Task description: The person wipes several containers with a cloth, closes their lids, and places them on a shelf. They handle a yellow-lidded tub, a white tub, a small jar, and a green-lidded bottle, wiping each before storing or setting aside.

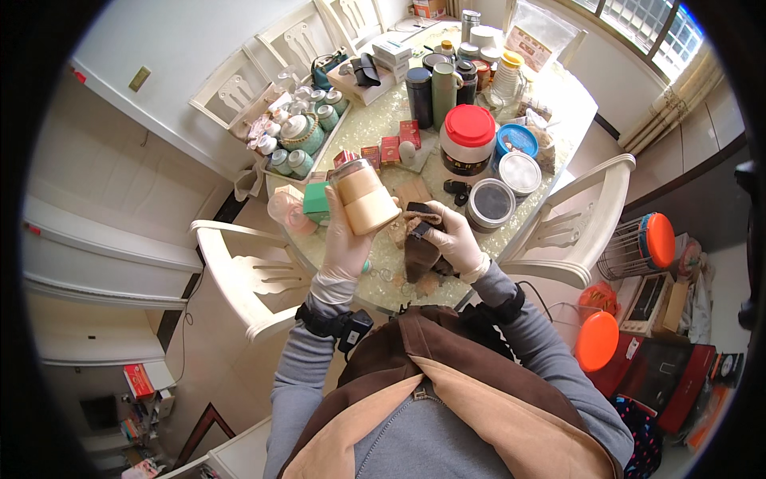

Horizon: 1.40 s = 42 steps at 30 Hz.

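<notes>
My gloved left hand (345,246) grips a cylindrical jar (367,203) with a clear top and pale beige contents, held tilted above the near side of the table. In my gloved right hand (457,241) is a bunched brown cloth (421,257) with beige and black parts, apart from the jar and to its right. A green box (316,201) stands just left of the jar. Beyond my right hand lie a small black object (456,188) and a round tub with a clear lid (490,206).
A red-lidded jar (469,126), a blue-lidded tub (516,141), thermos flasks (444,92) and small red boxes (389,150) crowd the table. At its left sits a tray with a tea set (302,134). Chairs flank me, left (255,275) and right (550,267).
</notes>
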Tool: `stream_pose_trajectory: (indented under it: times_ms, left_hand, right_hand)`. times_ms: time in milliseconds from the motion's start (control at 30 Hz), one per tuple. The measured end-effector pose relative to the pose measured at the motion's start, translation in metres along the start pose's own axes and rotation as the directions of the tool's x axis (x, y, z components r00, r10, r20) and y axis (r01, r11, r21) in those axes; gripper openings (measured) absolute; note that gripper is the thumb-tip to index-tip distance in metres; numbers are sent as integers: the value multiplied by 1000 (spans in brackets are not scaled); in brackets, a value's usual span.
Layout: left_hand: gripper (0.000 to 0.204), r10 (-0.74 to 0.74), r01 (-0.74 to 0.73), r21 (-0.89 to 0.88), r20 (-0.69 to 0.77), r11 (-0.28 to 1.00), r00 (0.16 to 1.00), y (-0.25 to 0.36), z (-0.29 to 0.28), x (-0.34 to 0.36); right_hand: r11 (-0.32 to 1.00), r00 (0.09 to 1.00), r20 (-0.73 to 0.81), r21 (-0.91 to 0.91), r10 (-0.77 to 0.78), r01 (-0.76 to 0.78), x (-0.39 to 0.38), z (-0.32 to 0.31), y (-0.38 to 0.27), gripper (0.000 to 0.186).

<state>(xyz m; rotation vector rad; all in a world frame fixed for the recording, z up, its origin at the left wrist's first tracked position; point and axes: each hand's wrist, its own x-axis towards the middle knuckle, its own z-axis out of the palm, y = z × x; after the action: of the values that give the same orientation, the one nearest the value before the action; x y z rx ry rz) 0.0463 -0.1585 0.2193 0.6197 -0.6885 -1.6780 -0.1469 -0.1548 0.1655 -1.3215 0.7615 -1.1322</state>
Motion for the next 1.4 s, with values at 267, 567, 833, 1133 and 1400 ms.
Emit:
stream_pose_trajectory:
  times_ms: [267,567,833,1133,1400]
  left_hand:
    - [65,227,-196,615,29,764,974,3,7,-11]
    - [69,256,-300,762,181,574,950,-16,40,-18]
    - [82,378,-410,900,331,148,865,-22,52,-25]
    - [77,386,-462,885,405,62,829,-16,69,-28]
    - [75,316,-460,837,369,295,874,-5,72,-34]
  right_hand:
    - [182,854,335,-941,398,284,-5,-17,-28,36]
    - [973,973,123,148,-197,178,24,17,-89,89]
    - [977,981,-7,86,-193,193,9,16,-92,69]
    - [960,957,-77,9,-278,280,2,16,-112,82]
    - [849,966,-88,462,-243,256,14,-3,-120,77]
